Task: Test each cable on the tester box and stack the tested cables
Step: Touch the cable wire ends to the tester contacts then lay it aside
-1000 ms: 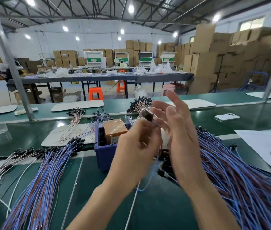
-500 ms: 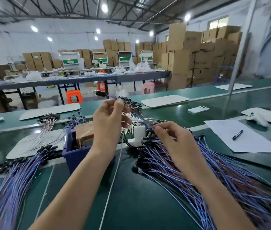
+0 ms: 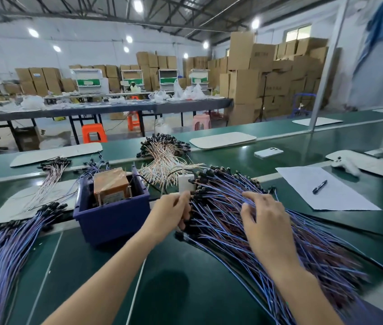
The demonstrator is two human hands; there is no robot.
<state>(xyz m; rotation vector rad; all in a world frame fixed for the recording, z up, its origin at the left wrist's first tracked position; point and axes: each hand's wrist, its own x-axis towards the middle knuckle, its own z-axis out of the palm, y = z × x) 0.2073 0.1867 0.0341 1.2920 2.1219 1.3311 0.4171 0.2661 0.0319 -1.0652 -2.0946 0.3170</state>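
A big fan of blue and brown cables (image 3: pixel 279 242) with black connector ends lies at the right of the green bench. My right hand (image 3: pixel 265 221) rests on top of it, its fingertips curled into several wires. At the pile's left edge my left hand (image 3: pixel 171 214) pinches a black connector end of one cable, just in front of the small white tester box (image 3: pixel 185 182). A second pile of blue cables (image 3: pixel 10 249) lies at the far left.
A dark blue bin (image 3: pixel 110 216) holding an orange-taped block (image 3: pixel 110 184) stands left of my left hand. Pale cables (image 3: pixel 164 160) lie behind the tester. A paper sheet (image 3: pixel 340 198) with a pen (image 3: pixel 319 186), a phone (image 3: pixel 267 152) and white pads lie farther off.
My left hand came down from holding a cable up in the air to the pile's edge by the tester box. My right hand shifted right onto the blue wires.
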